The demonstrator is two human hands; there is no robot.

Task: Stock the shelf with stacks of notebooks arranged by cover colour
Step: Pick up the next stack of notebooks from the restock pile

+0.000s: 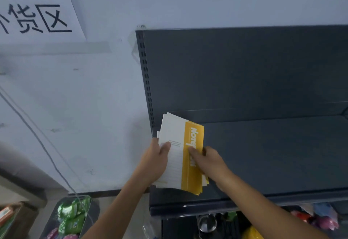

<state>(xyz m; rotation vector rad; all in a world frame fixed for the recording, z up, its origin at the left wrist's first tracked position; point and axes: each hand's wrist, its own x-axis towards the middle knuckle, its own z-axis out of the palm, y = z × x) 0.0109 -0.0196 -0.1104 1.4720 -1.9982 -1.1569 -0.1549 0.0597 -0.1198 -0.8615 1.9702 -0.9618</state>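
The task looks to be at its beginning. The left hand (156,160) grips the left side of a stack of notebooks (175,131), with the thumb on the white part of the top cover and the other fingers hidden under it. The stack, white with a yellow band, is a little fanned and sits at the left end of the shelf (273,154), about 6 o'clock in the view. Its near end seems to pass over the front edge, and I cannot tell if it already rests on the board. The right hand (209,160) holds the right side, one finger on the yellow band and the others curled round the edge. I see no other stack on the shelf, so I judge that only this first colour is being placed and the rest is left to do.

On the pale wall (94,97), at 10 o'clock, hangs a paper sign (35,12) with black characters. A thin cable (43,146) runs down towards 7 o'clock, where a bin (71,218) holds green packets. The shelf is dark grey metal with a slotted upright (146,80) and a plain back panel (244,69). Below it, at 5 o'clock, are colourful goods (316,218), too blurred to name.
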